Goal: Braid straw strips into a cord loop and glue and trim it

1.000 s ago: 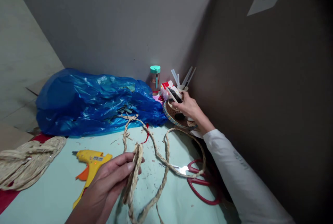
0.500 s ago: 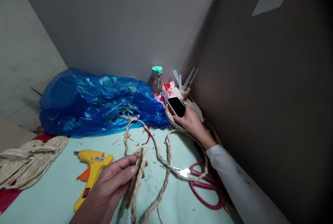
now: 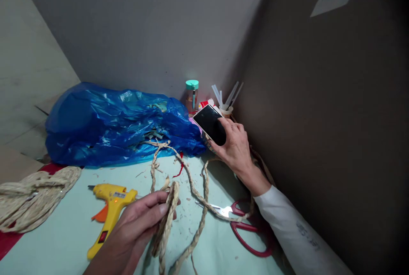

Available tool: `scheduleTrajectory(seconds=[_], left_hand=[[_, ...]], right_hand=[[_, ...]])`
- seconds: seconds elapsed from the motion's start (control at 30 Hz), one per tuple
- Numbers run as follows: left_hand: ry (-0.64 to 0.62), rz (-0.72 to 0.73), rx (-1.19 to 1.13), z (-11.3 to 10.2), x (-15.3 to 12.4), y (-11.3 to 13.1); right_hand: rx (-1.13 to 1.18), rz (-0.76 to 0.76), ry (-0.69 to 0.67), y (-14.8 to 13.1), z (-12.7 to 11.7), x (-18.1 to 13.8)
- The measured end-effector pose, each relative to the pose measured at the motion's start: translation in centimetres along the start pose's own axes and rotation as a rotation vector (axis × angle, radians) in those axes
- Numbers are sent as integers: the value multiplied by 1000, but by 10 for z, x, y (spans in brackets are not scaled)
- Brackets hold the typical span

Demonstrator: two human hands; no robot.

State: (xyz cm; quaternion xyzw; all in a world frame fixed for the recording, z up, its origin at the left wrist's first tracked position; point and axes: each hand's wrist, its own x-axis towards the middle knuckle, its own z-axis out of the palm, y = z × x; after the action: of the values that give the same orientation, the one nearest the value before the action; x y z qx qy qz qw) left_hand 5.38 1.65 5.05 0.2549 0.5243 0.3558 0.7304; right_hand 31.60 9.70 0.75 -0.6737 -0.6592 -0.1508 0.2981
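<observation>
My left hand is closed on a doubled piece of braided straw cord, low in the middle of the head view. More of the cord loops across the pale green table cover. In my right hand is a smartphone, gripped at its right edge with the dark screen facing me. A yellow hot glue gun lies left of my left hand, its switch end towards me. Scissors with dark red handles lie under my right forearm, and a cord loop crosses their blades.
A large blue plastic bag lies along the back wall. Behind the phone stand a bottle with a turquoise lid and a cup holding glue sticks. Bundled straw braid lies at far left. A dark panel rises on the right.
My right hand has raised the smartphone, bringing it up and slightly left, clear of the things beneath it. My left hand keeps its hold on the cord, almost unmoved.
</observation>
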Motion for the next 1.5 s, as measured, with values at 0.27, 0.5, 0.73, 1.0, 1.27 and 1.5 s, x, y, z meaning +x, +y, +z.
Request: scheduleTrajectory(seconds=[0.27,0.5,0.73,1.0,1.27,1.5], left_hand=[[-1,24,-4,-5,5,-5],[-5,-4,-37,-5,7,-7],[-23,-22,-51,-3,5,-7],[-16,-29,-51,-3,7,-8],[9,-47,-16,-6,12,-10],[112,-110,-80,-1,8,-7]], right_hand=[[23,-13,60,-7,-2,-1],[20,-36,62,-11,-6,-2],[90,-102,64,-12,-4,-3],[127,-15,123,-3,7,-3],[117,68,146,13,24,-4],[111,17,187,5,16,-3]])
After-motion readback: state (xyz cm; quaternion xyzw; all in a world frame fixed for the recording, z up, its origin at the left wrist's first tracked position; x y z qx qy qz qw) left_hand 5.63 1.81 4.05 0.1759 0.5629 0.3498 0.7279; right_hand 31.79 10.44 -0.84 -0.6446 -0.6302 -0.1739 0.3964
